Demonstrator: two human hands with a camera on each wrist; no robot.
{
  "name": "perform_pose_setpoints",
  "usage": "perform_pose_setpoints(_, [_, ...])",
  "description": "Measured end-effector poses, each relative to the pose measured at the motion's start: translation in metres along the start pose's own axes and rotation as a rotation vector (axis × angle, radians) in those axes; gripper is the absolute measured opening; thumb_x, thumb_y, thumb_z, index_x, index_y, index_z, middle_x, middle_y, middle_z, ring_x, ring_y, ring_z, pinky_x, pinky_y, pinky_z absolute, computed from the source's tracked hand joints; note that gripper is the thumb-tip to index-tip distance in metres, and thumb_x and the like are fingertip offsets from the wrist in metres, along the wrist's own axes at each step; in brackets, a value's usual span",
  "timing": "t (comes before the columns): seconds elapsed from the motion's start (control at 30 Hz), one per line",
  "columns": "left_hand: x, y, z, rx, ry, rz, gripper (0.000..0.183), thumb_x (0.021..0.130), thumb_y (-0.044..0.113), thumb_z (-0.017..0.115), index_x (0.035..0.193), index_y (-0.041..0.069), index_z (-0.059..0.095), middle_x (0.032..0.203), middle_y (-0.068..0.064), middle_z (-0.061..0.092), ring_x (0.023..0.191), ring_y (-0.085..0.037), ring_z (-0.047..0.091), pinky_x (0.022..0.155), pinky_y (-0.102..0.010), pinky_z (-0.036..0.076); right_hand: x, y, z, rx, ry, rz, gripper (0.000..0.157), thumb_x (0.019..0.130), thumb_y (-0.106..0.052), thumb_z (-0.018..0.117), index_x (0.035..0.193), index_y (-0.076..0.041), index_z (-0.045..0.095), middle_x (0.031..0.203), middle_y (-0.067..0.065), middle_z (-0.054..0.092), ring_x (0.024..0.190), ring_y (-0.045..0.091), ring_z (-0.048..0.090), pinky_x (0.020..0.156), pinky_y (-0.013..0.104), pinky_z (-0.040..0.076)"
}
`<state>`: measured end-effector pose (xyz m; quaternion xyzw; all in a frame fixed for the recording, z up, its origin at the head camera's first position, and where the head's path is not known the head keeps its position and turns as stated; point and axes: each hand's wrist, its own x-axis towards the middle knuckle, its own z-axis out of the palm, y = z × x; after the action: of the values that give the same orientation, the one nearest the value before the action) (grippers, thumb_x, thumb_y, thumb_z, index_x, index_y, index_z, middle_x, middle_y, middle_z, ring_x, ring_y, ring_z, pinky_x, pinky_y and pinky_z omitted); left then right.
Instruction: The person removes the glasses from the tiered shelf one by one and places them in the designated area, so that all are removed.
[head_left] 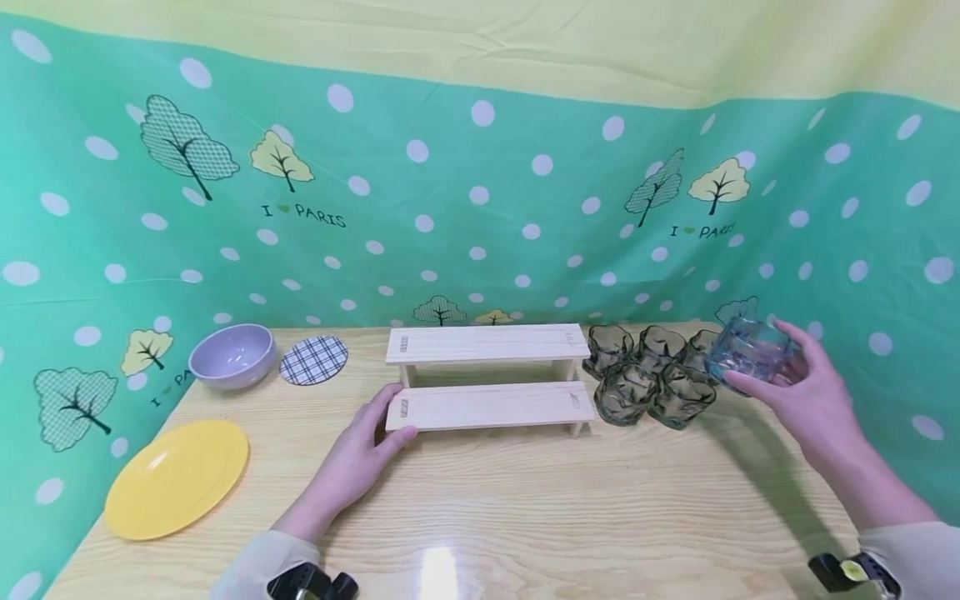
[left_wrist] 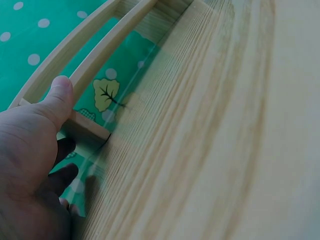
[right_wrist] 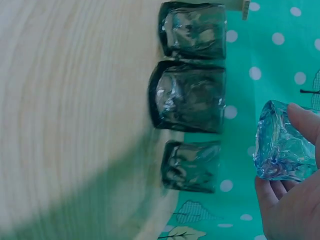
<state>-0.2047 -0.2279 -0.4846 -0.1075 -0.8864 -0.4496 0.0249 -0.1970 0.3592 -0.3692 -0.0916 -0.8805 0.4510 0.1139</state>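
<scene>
In the head view my right hand (head_left: 813, 392) holds a clear bluish glass cup (head_left: 750, 348) above the table at the right, thumb and fingers on opposite sides. The right wrist view shows the same glass cup (right_wrist: 285, 142) raised off the surface. Several dark smoky glass cups (head_left: 626, 392) stand grouped just left of it. My left hand (head_left: 358, 450) grips the left end of a two-step pale wooden rack (head_left: 491, 406); its thumb lies at the front edge of the lower step. In the left wrist view the thumb (left_wrist: 61, 92) touches the wood, while the other fingers are partly shadowed.
At the far left stand a purple bowl (head_left: 234, 358), a round checked coaster (head_left: 313, 360) and a yellow oval plate (head_left: 178, 479). All rest on a light wooden table (head_left: 540, 517). A green dotted cloth (head_left: 480, 242) borders the table at the back and sides.
</scene>
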Motion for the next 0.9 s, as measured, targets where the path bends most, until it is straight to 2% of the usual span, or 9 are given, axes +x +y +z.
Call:
perform_pose_setpoints(0.07, [0.000, 0.000, 0.000, -0.002, -0.003, -0.004, 0.071, 0.106, 0.047, 0.072, 0.168, 0.029, 0.042, 0.157, -0.021, 0.054, 0.149, -0.044, 0.050, 0.124, -0.070, 0.036, 0.000, 0.005, -0.001, -0.017, -0.005, 0.014, 0.114, 0.095, -0.038, 0.091, 0.177, -0.042, 0.012, 0.150, 0.001, 0.058, 0.115, -0.003, 0.054, 0.083, 0.005, 0.051])
perform_pose_setpoints(0.13, [0.000, 0.000, 0.000, -0.004, -0.004, -0.007, 0.070, 0.106, 0.047, 0.073, 0.167, 0.029, 0.043, 0.156, -0.021, 0.054, 0.149, -0.043, 0.050, 0.124, -0.069, 0.036, -0.001, 0.009, -0.003, -0.036, -0.010, 0.028, 0.115, 0.096, -0.040, 0.090, 0.177, -0.041, 0.010, 0.162, 0.015, 0.051, 0.122, 0.005, 0.056, 0.083, 0.005, 0.052])
perform_pose_setpoints(0.23, [0.000, 0.000, 0.000, -0.009, -0.007, -0.009, 0.070, 0.106, 0.046, 0.073, 0.167, 0.029, 0.043, 0.155, -0.020, 0.055, 0.148, -0.043, 0.051, 0.124, -0.069, 0.037, -0.002, 0.015, -0.004, -0.051, -0.015, 0.043, 0.116, 0.096, -0.040, 0.089, 0.178, -0.039, 0.006, 0.170, 0.029, 0.038, 0.138, 0.023, 0.056, 0.086, 0.005, 0.052])
perform_pose_setpoints(0.4, [0.000, 0.000, 0.000, -0.005, -0.008, -0.008, 0.070, 0.106, 0.047, 0.072, 0.167, 0.029, 0.042, 0.154, -0.021, 0.055, 0.147, -0.044, 0.052, 0.123, -0.069, 0.037, -0.003, 0.027, -0.005, -0.052, -0.019, 0.049, 0.118, 0.098, -0.039, 0.088, 0.178, -0.035, 0.003, 0.171, 0.031, 0.034, 0.155, 0.042, 0.042, 0.092, 0.005, 0.050])
perform_pose_setpoints(0.6, [0.000, -0.001, 0.000, 0.007, -0.006, -0.008, 0.071, 0.106, 0.049, 0.072, 0.168, 0.030, 0.042, 0.156, -0.021, 0.054, 0.148, -0.045, 0.051, 0.123, -0.071, 0.037, -0.004, 0.038, -0.006, -0.101, -0.025, 0.049, 0.121, 0.097, -0.043, 0.088, 0.179, -0.028, -0.001, 0.165, 0.035, 0.040, 0.146, 0.050, 0.046, 0.085, 0.007, 0.053])
perform_pose_setpoints(0.7, [0.000, 0.000, 0.000, 0.007, -0.005, -0.006, 0.072, 0.106, 0.049, 0.072, 0.168, 0.030, 0.041, 0.158, -0.022, 0.053, 0.149, -0.046, 0.050, 0.123, -0.071, 0.036, -0.004, 0.040, -0.007, -0.119, -0.035, 0.060, 0.122, 0.098, -0.045, 0.086, 0.178, -0.023, -0.003, 0.163, 0.039, 0.039, 0.142, 0.058, 0.045, 0.102, 0.034, 0.060])
perform_pose_setpoints(0.73, [0.000, 0.000, 0.000, 0.006, -0.006, -0.005, 0.071, 0.106, 0.048, 0.072, 0.168, 0.029, 0.041, 0.159, -0.022, 0.053, 0.150, -0.046, 0.049, 0.123, -0.071, 0.036, -0.004, 0.041, -0.008, -0.122, -0.040, 0.064, 0.122, 0.098, -0.046, 0.086, 0.178, -0.022, -0.004, 0.164, 0.040, 0.038, 0.142, 0.060, 0.044, 0.101, 0.036, 0.060])
perform_pose_setpoints(0.8, [0.000, 0.000, -0.001, 0.005, -0.008, -0.004, 0.072, 0.106, 0.048, 0.072, 0.168, 0.029, 0.041, 0.159, -0.022, 0.052, 0.150, -0.046, 0.048, 0.123, -0.071, 0.036, -0.004, 0.042, -0.008, -0.124, -0.044, 0.068, 0.123, 0.099, -0.046, 0.085, 0.178, -0.020, -0.005, 0.163, 0.040, 0.038, 0.142, 0.062, 0.043, 0.099, 0.036, 0.061])
perform_pose_setpoints(0.9, [0.000, 0.000, -0.001, 0.000, -0.010, -0.004, 0.072, 0.107, 0.048, 0.071, 0.168, 0.029, 0.041, 0.161, -0.022, 0.050, 0.152, -0.046, 0.047, 0.124, -0.070, 0.035, -0.005, 0.044, -0.008, -0.125, -0.047, 0.069, 0.124, 0.098, -0.047, 0.085, 0.177, -0.020, -0.006, 0.163, 0.040, 0.040, 0.141, 0.062, 0.043, 0.091, 0.029, 0.061])
